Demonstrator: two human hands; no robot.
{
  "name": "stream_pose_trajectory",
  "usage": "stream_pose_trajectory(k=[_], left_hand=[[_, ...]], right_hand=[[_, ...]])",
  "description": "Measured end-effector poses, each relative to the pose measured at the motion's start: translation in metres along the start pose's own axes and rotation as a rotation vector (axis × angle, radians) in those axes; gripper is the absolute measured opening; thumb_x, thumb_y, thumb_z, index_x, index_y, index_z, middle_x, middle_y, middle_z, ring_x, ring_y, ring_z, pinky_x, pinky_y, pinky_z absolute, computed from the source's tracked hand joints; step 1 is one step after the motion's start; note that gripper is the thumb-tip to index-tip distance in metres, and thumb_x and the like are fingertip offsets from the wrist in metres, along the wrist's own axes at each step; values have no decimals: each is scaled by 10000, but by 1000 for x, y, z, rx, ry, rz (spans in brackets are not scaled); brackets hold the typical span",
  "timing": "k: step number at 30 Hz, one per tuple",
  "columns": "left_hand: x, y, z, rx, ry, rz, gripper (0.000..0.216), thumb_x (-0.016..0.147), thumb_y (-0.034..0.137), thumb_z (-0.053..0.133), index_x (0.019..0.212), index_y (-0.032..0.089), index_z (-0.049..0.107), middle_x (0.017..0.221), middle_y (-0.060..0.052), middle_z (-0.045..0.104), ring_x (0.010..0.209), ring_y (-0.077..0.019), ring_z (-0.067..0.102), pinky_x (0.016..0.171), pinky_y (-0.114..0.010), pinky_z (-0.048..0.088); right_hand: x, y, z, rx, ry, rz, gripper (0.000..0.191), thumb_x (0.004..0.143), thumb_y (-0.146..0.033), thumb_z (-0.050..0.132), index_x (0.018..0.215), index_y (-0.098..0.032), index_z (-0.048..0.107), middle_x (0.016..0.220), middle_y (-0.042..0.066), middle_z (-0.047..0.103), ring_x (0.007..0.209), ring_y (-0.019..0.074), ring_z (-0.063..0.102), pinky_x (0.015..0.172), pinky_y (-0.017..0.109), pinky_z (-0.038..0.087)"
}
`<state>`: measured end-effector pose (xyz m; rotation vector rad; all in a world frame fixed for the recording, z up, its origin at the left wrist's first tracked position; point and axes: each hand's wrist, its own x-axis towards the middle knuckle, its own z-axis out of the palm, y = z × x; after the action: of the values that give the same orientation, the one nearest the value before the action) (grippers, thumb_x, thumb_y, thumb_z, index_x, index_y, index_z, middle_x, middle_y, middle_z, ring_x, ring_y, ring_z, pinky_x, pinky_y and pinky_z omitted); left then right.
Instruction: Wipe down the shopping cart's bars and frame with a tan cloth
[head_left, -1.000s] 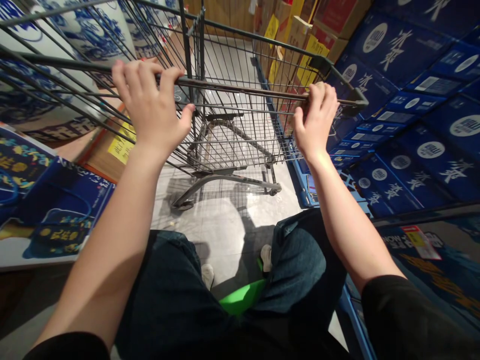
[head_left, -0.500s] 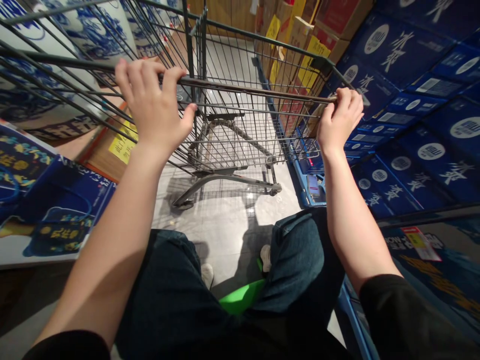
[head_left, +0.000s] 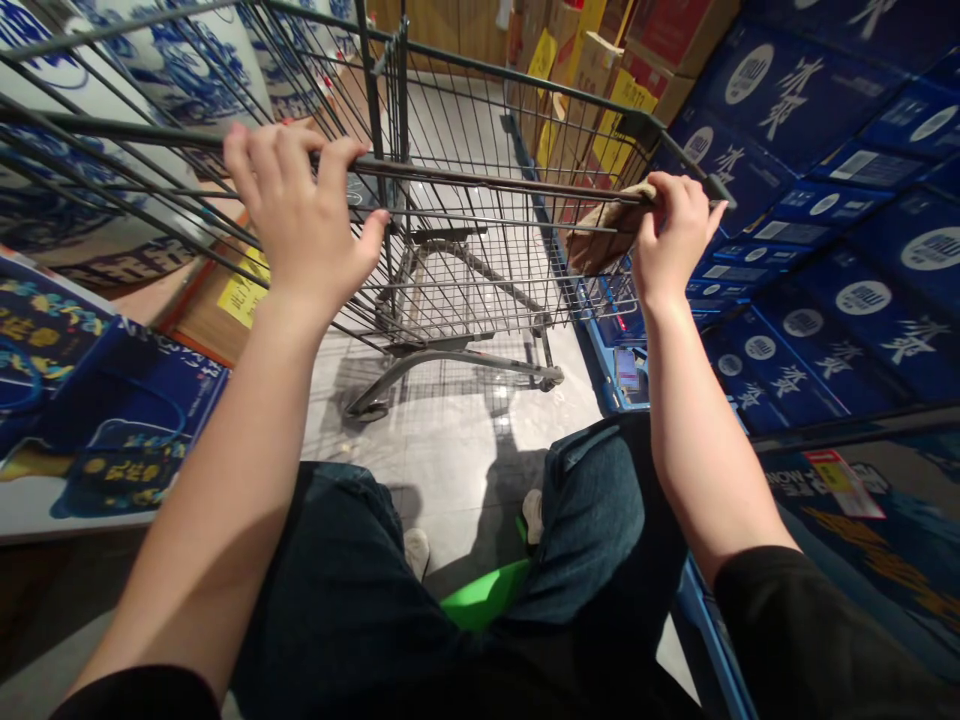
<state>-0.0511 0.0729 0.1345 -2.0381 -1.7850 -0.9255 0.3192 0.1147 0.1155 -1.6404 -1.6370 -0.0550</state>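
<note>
brown cloth (head_left: 604, 244) now flares into view beside the right hand (head_left: 669, 238), which clasps it on the cart rail (head_left: 487, 181), seemingly working its right end, while the left hand (head_left: 301, 215) grips farther left.

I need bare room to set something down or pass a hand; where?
Bare floor lies between the shopping cart and the white shoes. The near rail between left hand and tan cloth is free. Crowded: blue cartons right, blue-and-white jars left.

left hand (head_left: 300, 215): on cart rail (head_left: 480, 181) | right hand (head_left: 675, 235): gripping brown cloth (head_left: 598, 238)
</note>
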Motion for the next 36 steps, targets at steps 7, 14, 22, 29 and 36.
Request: stream_pose_trajectory(k=[7, 14, 22, 29, 36], left_hand=[[-1, 1, 0, -73, 19, -5, 575, 853, 510, 598, 1406, 376, 521, 1429, -71, 499, 1412, -404, 331, 1273, -637, 39], [0, 0, 1, -61, 13, -1, 573, 857, 528, 577, 1405, 369, 522, 1432, -81, 503, 1418, -397, 332, 1274, -625, 48], [1, 2, 0, -32, -5, -16, 593, 855, 516, 568, 1418, 335, 515, 1431, -103, 484, 1432, -384, 314, 1288, -578, 36], [0, 0, 1, -88, 18, 0, 557, 858, 521, 586, 1392, 371, 529, 1415, -80, 505, 1421, -400, 321, 1273, -620, 35], [0, -3, 4, -62, 47, 23, 539, 866, 500, 615, 1378, 348, 544, 1397, -94, 524, 1384, -416, 369, 1241, -691, 93]], right_hand=[[-8, -10, 9, 12, 24, -87, 459, 945, -409, 277, 1332, -535, 489, 1509, -153, 538, 1528, 246, 260, 1291, 592, -77], [2, 6, 3, 2, 123, -106, 424, 941, -377, 266, 1224, -441, 576, 1545, -75, 517, 1488, 267, 350, 1286, 608, -16], [-9, -5, 1, 64, 165, -171, 408, 982, -411, 239, 1202, -389, 582, 1407, 28, 616, 1371, 254, 488, 1229, 546, 317], [-13, -25, 4, -18, 81, -181, 454, 999, -410, 204, 1318, -444, 526, 1429, 39, 562, 1407, 247, 411, 1204, 557, 343], [-3, 6, 6, 41, 210, -131, 395, 953, -326, 281, 1213, -304, 578, 1355, 114, 520, 1355, 329, 454, 1096, 633, 435]])
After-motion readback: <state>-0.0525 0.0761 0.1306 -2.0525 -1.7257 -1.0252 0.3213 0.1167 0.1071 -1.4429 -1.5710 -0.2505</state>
